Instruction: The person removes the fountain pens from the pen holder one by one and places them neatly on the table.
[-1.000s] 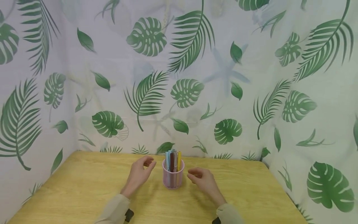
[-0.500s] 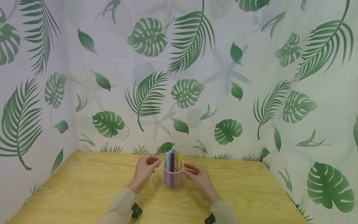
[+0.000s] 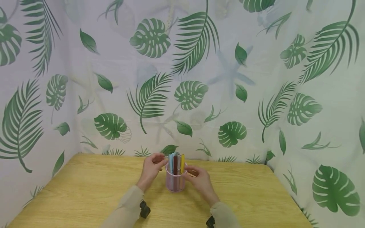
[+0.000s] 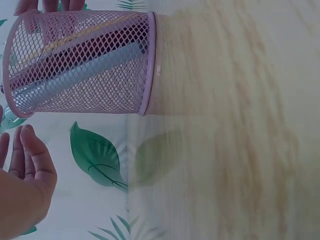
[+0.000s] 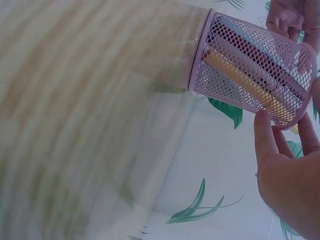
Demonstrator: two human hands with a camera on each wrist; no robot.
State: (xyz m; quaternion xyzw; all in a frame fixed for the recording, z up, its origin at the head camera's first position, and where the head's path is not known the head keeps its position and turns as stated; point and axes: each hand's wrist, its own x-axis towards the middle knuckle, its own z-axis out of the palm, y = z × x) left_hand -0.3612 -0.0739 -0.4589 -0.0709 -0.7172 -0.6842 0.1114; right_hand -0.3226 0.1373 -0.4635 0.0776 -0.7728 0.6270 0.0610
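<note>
A pink mesh pen cup [image 3: 176,185] stands upright on the table, holding several pens: light-blue ones [image 3: 171,163], a dark red one [image 3: 175,164], a grey one and a yellow one [image 3: 182,161]. From the left, my left hand [image 3: 151,167] reaches to the cup's rim, its fingertips close beside the light-blue pens. In the left wrist view a small gap shows between these fingers [image 4: 37,147] and the mesh. My right hand [image 3: 199,182] is at the opposite side. Its loosely extended fingers [image 5: 263,132] touch the mesh near the rim in the right wrist view.
The wooden table [image 3: 94,186] runs back to a white curtain [image 3: 199,136] printed with green leaves, which also hangs at both sides. Each beige sleeve has a black wrist camera [image 3: 144,209] at its cuff.
Both hands have moved inward to the cup, the left one from the left and slightly away from me, the right one from the right. The cup and pens have stayed in place.
</note>
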